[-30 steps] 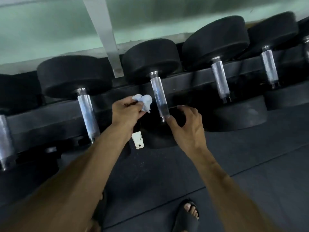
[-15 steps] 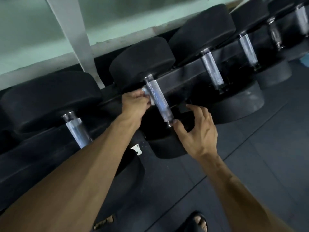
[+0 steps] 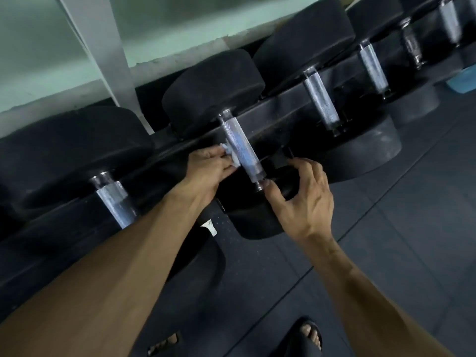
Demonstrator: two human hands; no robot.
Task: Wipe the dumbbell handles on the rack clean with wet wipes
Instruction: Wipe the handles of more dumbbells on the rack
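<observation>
A crumpled white wet wipe (image 3: 231, 157) is pinched in the curled fingers of the left hand (image 3: 210, 168) and pressed against the left side of the knurled silver steel dumbbell handle (image 3: 242, 148), likely so the rub runs along its length. The right hand (image 3: 300, 199) is spread wide, nothing held; its thumb tip touches the handle's lower end, its fingers curve over the black rubber head (image 3: 260, 217), probably steadying it on the black steel rack rail (image 3: 280, 112).

dark rubber floor mat (image 3: 386, 240), pale green wall (image 3: 38, 47), black sandals (image 3: 306, 338)
</observation>
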